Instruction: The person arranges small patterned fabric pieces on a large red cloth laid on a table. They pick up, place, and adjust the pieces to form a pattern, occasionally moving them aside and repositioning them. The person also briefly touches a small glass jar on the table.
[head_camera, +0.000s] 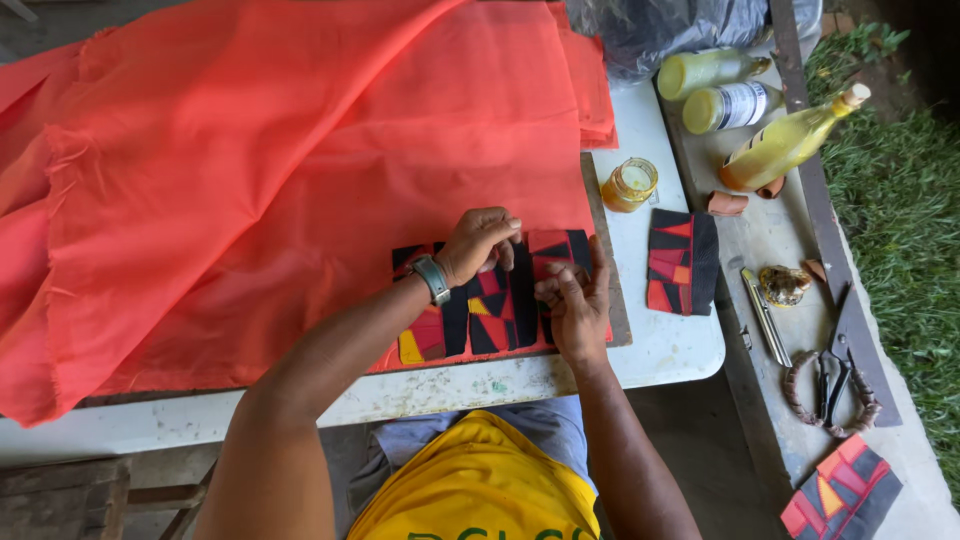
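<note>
The left hand (478, 243), a grey watch (431, 278) on its wrist, lay curled with fingers bent down, pressing on a row of patchwork fabric strips in black, red, orange and yellow (480, 305); whether it pinched any of the cloth could not be told. The right hand (574, 308) rested just beside it, fingers drawn narrow on the strip at the right end of the row, thumb and fingertips touching the fabric; a true grip could not be made out. The strips lay side by side on a large sheet of orange-red cloth (280, 160), near the front edge of a white table (660, 350); a second patchwork piece of the same colours (682, 262) lay apart to the right on the bare tabletop; a small glass jar of yellow stuff (630, 184) stood behind it; on a grey ledge further right lay three bottles of yellow liquid (760, 110), black-handled scissors (832, 370) and a third patchwork piece (842, 494).
</note>
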